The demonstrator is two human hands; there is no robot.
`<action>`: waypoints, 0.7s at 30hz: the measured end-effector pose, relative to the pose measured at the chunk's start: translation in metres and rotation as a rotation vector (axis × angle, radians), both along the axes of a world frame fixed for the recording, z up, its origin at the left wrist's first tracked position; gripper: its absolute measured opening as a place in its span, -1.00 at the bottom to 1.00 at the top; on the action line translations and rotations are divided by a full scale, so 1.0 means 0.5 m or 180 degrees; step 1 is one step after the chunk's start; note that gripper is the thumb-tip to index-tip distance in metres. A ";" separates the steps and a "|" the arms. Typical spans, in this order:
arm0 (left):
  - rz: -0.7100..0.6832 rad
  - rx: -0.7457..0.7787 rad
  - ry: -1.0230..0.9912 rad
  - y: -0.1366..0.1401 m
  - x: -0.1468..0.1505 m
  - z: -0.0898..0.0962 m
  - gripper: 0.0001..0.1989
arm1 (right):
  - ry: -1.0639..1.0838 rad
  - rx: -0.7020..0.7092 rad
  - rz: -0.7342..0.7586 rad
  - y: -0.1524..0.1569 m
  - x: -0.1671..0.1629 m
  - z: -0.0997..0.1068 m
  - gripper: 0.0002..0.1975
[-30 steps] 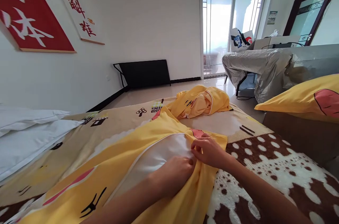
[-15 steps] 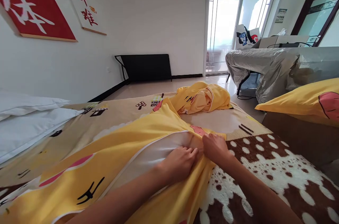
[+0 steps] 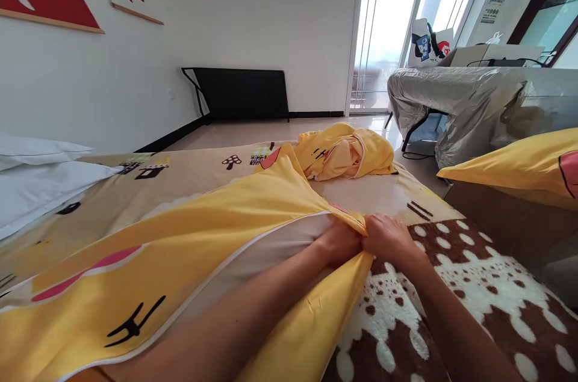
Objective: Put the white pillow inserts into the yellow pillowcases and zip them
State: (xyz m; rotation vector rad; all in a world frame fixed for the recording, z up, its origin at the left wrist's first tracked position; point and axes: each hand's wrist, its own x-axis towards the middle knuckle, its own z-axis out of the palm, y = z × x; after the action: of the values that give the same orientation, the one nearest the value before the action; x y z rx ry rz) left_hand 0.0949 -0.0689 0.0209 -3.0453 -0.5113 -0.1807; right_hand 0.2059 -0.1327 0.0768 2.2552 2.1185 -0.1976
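Note:
A yellow fabric cover with printed black lines and pink patches is spread across the bed toward me; whether it is a pillowcase or a quilt cover I cannot tell. White fabric shows inside its long white-edged opening. Through that opening my left hand reaches to the right-hand corner, curled, with its fingertips hidden by the cloth. My right hand is closed around the same corner from outside, right against the left hand.
A crumpled yellow cloth lies at the bed's far edge. White pillows are at left, a yellow pillow at right on a brown box-like surface. Beneath is a brown-and-white patterned blanket. Beyond stands a plastic-covered table.
My left hand has slid right and deeper into the cover's corner. My right hand has shifted slightly right and still grips it. The view has tipped down a little.

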 end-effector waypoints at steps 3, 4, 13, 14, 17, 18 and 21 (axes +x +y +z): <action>-0.0108 -0.0199 -0.0176 0.005 -0.016 -0.027 -0.71 | 0.0177 0.0202 -0.0255 -0.002 0.005 -0.031 -0.74; -0.0069 -0.0331 -0.0296 0.005 -0.021 -0.030 -0.71 | 0.0210 0.0243 -0.0322 -0.004 0.007 -0.041 -0.75; 0.0691 -0.0955 -0.1027 0.033 -0.008 -0.039 -0.78 | 0.1992 0.1015 -0.0074 0.014 0.034 -0.080 -0.89; 0.0686 -0.0903 -0.1005 0.034 -0.007 -0.044 -0.79 | 0.2502 0.1012 -0.0025 0.017 0.033 -0.085 -0.89; 0.0583 -0.0719 -0.0832 0.030 -0.005 -0.053 -0.77 | 0.3864 0.0875 -0.0164 0.024 0.021 -0.099 -0.85; 0.0571 -0.0657 -0.0766 0.028 -0.004 -0.054 -0.76 | 0.4143 0.0872 -0.0279 0.025 0.015 -0.103 -0.85; 0.0629 -0.0490 -0.0651 0.021 -0.002 -0.048 -0.74 | 0.4293 0.1113 -0.0580 0.028 -0.004 -0.109 -0.89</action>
State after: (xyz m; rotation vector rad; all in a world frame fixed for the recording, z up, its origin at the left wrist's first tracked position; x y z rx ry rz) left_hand 0.0938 -0.0584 -0.0033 -3.1132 -0.8736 -0.4676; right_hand 0.2039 -0.1189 0.0221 2.8939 2.4287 -1.9673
